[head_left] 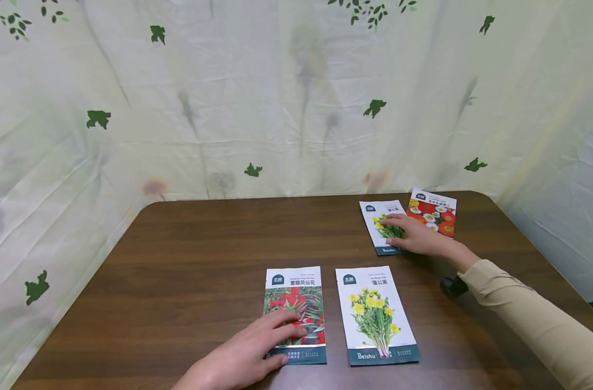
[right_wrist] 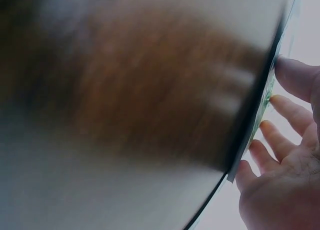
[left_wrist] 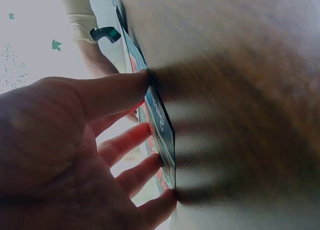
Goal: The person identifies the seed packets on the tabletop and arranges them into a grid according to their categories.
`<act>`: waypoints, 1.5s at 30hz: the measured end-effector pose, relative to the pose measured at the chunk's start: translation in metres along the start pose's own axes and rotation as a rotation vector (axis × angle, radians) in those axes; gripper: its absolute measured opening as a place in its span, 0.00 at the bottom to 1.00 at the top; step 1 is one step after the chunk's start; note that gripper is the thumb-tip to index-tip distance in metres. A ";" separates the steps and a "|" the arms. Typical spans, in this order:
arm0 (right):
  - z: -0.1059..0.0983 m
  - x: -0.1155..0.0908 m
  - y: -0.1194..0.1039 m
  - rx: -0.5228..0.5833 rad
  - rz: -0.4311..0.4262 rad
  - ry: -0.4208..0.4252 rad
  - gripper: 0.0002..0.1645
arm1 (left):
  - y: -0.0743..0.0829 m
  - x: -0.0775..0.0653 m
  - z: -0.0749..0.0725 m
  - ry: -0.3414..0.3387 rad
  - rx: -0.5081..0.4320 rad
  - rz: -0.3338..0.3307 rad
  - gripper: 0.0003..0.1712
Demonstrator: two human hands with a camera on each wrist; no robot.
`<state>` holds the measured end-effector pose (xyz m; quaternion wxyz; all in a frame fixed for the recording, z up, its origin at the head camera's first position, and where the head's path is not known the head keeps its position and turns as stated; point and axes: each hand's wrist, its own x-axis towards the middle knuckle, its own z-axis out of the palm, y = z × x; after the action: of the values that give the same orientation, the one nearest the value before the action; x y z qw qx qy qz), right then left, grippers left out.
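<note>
My left hand (head_left: 249,344) rests on a seed packet with red flowers (head_left: 308,303), fingers spread over its lower left part. In the left wrist view its fingertips (left_wrist: 156,162) touch the packet's face, and the thumb lies at the edge. Farther back on the right, my right hand (head_left: 420,235) lies over a seed packet with yellow flowers (head_left: 381,211), fingertips on its printed face. The right wrist view shows this hand (right_wrist: 285,160) with its fingers extended against the packet. A second yellow-flower packet (head_left: 374,319) lies flat beside the red-flower one.
Behind the right hand, a seed packet with red, orange and white flowers (head_left: 435,208) lies tilted, close to the yellow-flower packet. The brown wooden table (head_left: 179,271) ends at a pale curtain (head_left: 257,108) with green leaf prints. A black device (head_left: 454,287) sits under the right wrist.
</note>
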<state>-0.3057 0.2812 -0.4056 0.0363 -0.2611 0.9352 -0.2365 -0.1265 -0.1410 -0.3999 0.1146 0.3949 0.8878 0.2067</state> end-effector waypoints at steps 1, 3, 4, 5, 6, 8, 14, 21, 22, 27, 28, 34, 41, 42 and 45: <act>0.000 0.001 0.000 -0.001 -0.002 0.001 0.33 | 0.000 0.000 0.000 -0.005 -0.003 -0.006 0.24; 0.001 0.002 0.001 -0.005 -0.008 0.003 0.33 | 0.000 0.001 -0.001 -0.017 -0.013 -0.019 0.24; 0.002 0.002 0.001 -0.006 -0.010 0.004 0.33 | 0.000 0.001 -0.001 -0.023 -0.018 -0.025 0.24; 0.002 0.003 0.001 -0.006 -0.011 0.005 0.33 | 0.000 0.001 -0.001 -0.030 -0.024 -0.030 0.24; 0.002 0.004 0.001 -0.004 -0.011 0.005 0.33 | 0.000 0.002 -0.001 -0.035 -0.028 -0.035 0.24; 0.003 0.005 0.001 -0.002 -0.013 0.003 0.33 | 0.000 0.002 -0.002 -0.042 -0.035 -0.042 0.24; 0.003 0.010 -0.002 -0.011 -0.008 -0.009 0.33 | -0.001 0.002 -0.002 -0.053 -0.037 -0.042 0.24; 0.003 0.015 -0.006 -0.024 -0.005 -0.021 0.32 | 0.000 0.002 -0.002 -0.034 -0.031 -0.023 0.24; 0.003 0.015 -0.006 -0.024 -0.004 -0.022 0.32 | 0.000 0.002 -0.001 -0.031 -0.030 -0.018 0.24; 0.005 0.019 -0.006 -0.024 0.001 -0.028 0.33 | 0.000 0.001 -0.001 -0.013 -0.019 0.001 0.24; 0.005 0.020 -0.007 -0.023 0.004 -0.029 0.33 | 0.000 0.001 -0.001 -0.014 -0.020 -0.001 0.24; 0.006 0.024 -0.009 -0.034 -0.001 -0.033 0.32 | 0.000 0.002 -0.001 -0.023 -0.031 -0.014 0.24; 0.007 0.028 -0.014 -0.045 0.011 -0.032 0.32 | 0.001 0.001 -0.002 -0.022 -0.034 -0.010 0.24; 0.006 0.029 -0.015 -0.045 0.011 -0.033 0.32 | 0.001 0.001 -0.002 -0.023 -0.035 -0.011 0.24; 0.006 0.030 -0.017 -0.035 0.019 -0.038 0.32 | 0.001 0.001 -0.002 -0.030 -0.042 -0.021 0.24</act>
<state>-0.3226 0.2506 -0.4014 0.0518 -0.2573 0.9408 -0.2147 -0.1272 -0.1396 -0.3975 0.1382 0.3859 0.8857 0.2182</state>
